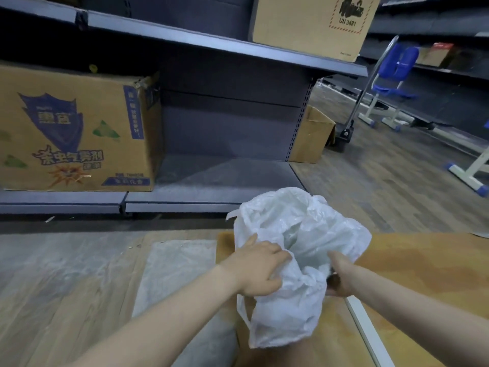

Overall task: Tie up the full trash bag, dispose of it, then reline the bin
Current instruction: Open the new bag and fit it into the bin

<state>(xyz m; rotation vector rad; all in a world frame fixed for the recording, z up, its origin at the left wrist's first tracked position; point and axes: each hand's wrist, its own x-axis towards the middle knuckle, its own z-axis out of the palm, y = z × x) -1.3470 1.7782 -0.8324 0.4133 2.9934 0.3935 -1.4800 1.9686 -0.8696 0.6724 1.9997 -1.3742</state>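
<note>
A white, thin plastic trash bag (299, 263) stands crumpled at the centre, its mouth loose and open toward the top. My left hand (260, 270) grips the bag's left side, fingers pinched into the plastic. My right hand (340, 276) holds the right side and is half hidden behind a fold. The bag covers whatever it sits in; a brown edge (225, 247) shows just behind its left side. A second clear plastic bag (172, 276) lies flat on the floor to the left.
Grey metal shelving (225, 178) runs across the back with a large printed cardboard box (76, 133) on its low shelf. A plain box (312, 25) sits above, another box (313, 136) at the shelf end. Blue-and-white chairs (391, 83) and a hand truck (346, 131) stand at right.
</note>
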